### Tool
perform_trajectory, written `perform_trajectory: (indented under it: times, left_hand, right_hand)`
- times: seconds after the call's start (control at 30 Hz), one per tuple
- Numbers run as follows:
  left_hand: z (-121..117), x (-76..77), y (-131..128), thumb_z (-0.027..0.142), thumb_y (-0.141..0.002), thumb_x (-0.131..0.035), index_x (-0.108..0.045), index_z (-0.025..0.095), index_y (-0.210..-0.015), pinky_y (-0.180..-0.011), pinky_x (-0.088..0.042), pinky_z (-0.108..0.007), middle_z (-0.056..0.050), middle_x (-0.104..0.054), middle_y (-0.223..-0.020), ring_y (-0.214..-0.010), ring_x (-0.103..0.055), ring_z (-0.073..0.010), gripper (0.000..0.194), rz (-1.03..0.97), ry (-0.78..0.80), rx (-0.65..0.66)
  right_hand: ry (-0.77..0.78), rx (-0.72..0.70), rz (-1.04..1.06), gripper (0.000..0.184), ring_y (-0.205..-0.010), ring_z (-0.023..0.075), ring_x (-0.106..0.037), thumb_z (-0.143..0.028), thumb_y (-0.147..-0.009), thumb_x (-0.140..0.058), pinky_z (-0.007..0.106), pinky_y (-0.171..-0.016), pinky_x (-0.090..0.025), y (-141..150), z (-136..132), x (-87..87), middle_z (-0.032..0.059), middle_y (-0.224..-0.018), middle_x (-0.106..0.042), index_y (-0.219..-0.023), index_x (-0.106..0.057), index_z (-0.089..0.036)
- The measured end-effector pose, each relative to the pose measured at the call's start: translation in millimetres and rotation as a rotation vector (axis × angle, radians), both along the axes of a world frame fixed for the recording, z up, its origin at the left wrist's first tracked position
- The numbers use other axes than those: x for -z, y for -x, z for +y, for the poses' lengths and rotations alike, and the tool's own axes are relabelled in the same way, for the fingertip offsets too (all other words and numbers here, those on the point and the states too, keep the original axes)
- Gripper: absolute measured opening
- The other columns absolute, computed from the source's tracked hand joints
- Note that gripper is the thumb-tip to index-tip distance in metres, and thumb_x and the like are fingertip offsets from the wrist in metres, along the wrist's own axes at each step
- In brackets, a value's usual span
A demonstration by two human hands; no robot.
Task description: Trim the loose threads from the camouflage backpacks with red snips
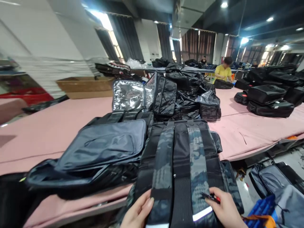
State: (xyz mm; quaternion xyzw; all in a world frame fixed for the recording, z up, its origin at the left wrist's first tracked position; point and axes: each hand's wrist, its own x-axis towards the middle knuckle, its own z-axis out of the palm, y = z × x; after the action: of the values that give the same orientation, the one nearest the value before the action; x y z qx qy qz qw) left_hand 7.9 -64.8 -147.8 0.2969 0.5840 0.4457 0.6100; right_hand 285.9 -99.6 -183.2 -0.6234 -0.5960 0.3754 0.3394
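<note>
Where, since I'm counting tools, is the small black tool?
In the head view, the small black tool is at lower right, in the right hand, over a camouflage backpack strap.

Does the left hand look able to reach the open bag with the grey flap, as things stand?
Probably yes: the left hand is at the edge of a strap on the backpack, and the open bag lies close on the backpack's left, with nothing visible blocking the way.

Glare from windows point(104, 20), stretched edges
</note>
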Motion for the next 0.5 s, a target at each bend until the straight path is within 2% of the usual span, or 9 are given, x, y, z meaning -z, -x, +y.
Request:
perform_trajectory:
  times: [0.1, 0.23, 0.4, 0.5]
  left_hand:
    - [-4, -1.5, 2, 0.049, -0.050, -0.077, -0.058, 0.018, -0.108, -0.099, -0.039, -0.034, -0.008, -0.061, -0.117, -0.112, -0.053, -0.0261, 0.068, -0.106, 0.025, 0.009]
    - [-8, -9.5, -3, 0.043, -0.053, -0.077, -0.059, 0.018, -0.110, -0.091, -0.046, -0.035, -0.008, -0.063, -0.114, -0.107, -0.056, -0.0272, 0.065, -0.181, 0.042, -0.004]
    - [-16, -18.7, -28, 0.042, -0.055, -0.075, -0.056, 0.022, -0.117, -0.087, -0.048, -0.041, -0.008, -0.066, -0.108, -0.102, -0.059, -0.0309, 0.068, -0.377, 0.051, 0.019]
    - [-21, -11.2, -48, 0.046, -0.056, -0.073, -0.054, 0.022, -0.120, -0.093, -0.043, -0.044, -0.009, -0.065, -0.109, -0.108, -0.055, -0.0320, 0.071, -0.452, 0.061, 0.062]
  right_hand:
    - [-0.023, 0.014, -0.029, 0.021, -0.069, 0.0162, -0.062, -0.037, -0.080, -0.054, 0.018, -0.064, -0.046, 4, -4, -2.6, 0.0023, -0.074, -0.066, -0.082, -0.064, -0.019]
    - [-0.080, 0.076, -0.140, 0.023, -0.056, 0.0120, -0.055, -0.038, -0.078, -0.057, 0.015, -0.053, -0.041, 2, -7, 5.4, -0.0014, -0.060, -0.058, -0.069, -0.058, -0.017]
    - [-0.201, 0.081, -0.198, 0.021, -0.052, 0.0124, -0.054, -0.035, -0.077, -0.056, 0.016, -0.050, -0.041, 13, -10, 18.1, -0.0007, -0.056, -0.057, -0.067, -0.061, -0.018]
    - [-0.249, 0.056, -0.114, 0.027, -0.051, 0.0137, -0.056, -0.039, -0.078, -0.054, 0.017, -0.049, -0.043, 26, -11, 29.5, 0.0015, -0.056, -0.060, -0.065, -0.066, -0.018]
